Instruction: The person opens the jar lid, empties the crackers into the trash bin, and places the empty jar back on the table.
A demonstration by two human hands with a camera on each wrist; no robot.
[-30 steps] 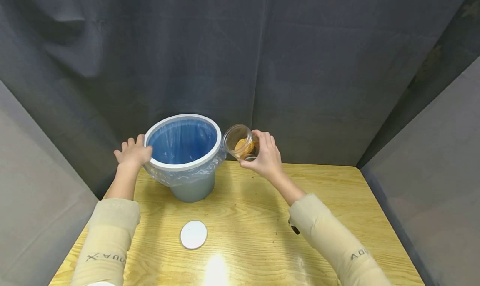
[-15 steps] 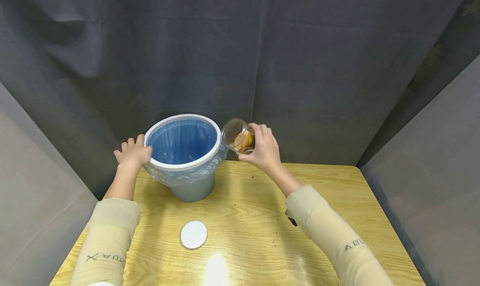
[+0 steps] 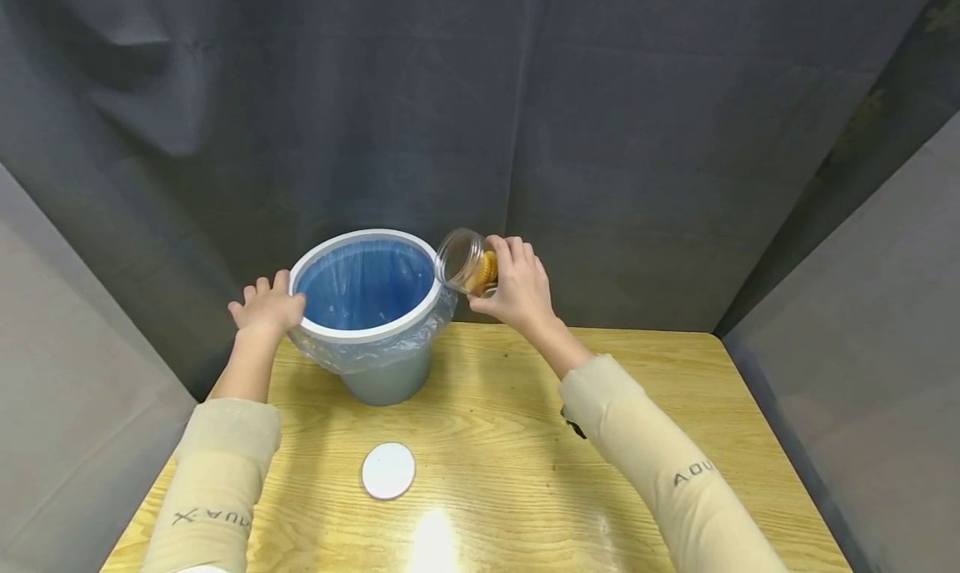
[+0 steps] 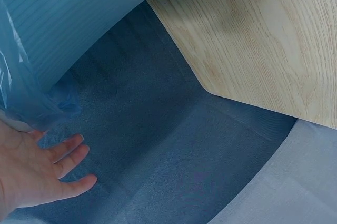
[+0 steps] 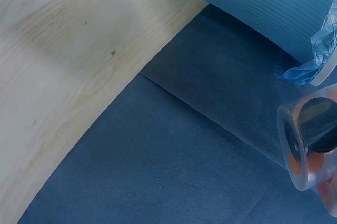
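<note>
In the head view, my right hand (image 3: 521, 291) grips a clear plastic jar (image 3: 454, 258) tilted sideways, its open mouth facing the bin and overlapping the bin's right rim. A ridged yellow-orange piece (image 3: 486, 270) lies inside the jar. The jar's base (image 5: 300, 147) shows in the right wrist view, with orange and dark shapes through it. My left hand (image 3: 267, 308) rests at the left rim of the grey trash bin (image 3: 386, 379). Its fingers (image 4: 73, 163) are spread and straight outside the bin in the left wrist view. A blue bag (image 3: 360, 285) lines the bin, folded over below the white rim.
A flat white disc (image 3: 387, 471), much like a lid, lies on the wooden table (image 3: 510, 456) in front of the bin. Behind the table hangs a dark grey curtain (image 3: 600, 139). Pale grey panels (image 3: 862, 339) stand at both sides.
My right hand has moved the jar up and to the left, closer to the bin's rim, tilting its mouth further toward it. The left hand stays in place.
</note>
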